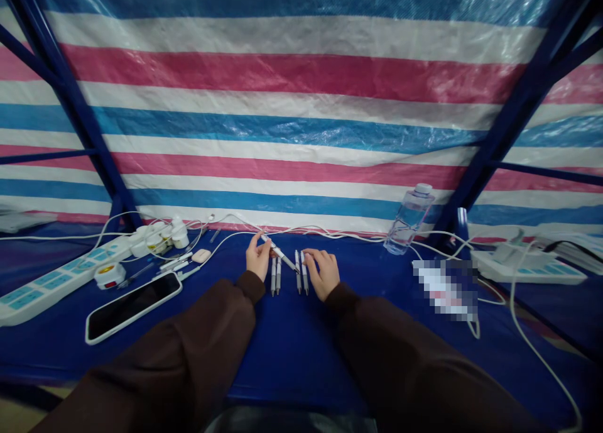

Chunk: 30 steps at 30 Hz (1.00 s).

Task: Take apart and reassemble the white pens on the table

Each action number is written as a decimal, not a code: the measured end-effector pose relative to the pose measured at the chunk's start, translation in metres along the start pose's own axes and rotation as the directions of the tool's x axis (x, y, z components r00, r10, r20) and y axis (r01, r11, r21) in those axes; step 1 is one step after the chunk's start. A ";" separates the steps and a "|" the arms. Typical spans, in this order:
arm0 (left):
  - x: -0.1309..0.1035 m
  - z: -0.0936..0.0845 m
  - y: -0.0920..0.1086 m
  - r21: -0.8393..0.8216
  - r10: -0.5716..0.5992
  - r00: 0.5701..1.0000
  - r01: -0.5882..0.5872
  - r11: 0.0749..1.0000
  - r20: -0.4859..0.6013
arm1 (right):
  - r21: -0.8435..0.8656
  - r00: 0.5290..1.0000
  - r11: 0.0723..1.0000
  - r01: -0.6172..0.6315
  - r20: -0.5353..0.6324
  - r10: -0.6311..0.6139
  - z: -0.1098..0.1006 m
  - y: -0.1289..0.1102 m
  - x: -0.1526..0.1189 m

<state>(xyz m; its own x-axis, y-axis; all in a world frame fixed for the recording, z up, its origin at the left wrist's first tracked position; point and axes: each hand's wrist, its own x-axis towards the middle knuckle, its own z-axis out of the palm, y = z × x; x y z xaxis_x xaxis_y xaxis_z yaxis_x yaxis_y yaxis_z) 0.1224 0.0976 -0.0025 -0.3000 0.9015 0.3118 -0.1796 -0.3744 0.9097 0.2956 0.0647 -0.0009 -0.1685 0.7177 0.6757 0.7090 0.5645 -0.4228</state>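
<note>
Pen (285,257): pinched by left hand (258,258); right hand (324,273), grasp unclear
Table (288,345): blue, below the grip
Tarpaulin (301,75): striped, beyond

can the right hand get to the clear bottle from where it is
Probably yes: only blue tabletop shows between the right hand and the clear bottle, though the hand would have to leave the pen beside it.

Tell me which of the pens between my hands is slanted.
The pen held in your left hand: it lies diagonally, while the left pair and right pair point roughly toward you.
</note>
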 end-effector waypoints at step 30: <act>-0.001 -0.002 -0.001 0.083 0.098 0.995 -0.098 0.992 0.011 | 0.089 0.987 0.984 -0.156 -0.025 0.159 0.004 0.004 0.001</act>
<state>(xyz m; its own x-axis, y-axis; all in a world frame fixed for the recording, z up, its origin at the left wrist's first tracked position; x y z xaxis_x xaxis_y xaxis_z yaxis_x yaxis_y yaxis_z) 0.1212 0.0962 -0.0039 -0.3057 0.8630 0.4023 -0.0704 -0.4419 0.8943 0.2954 0.0688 -0.0043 -0.0365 0.7880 0.6145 0.6626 0.4795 -0.5754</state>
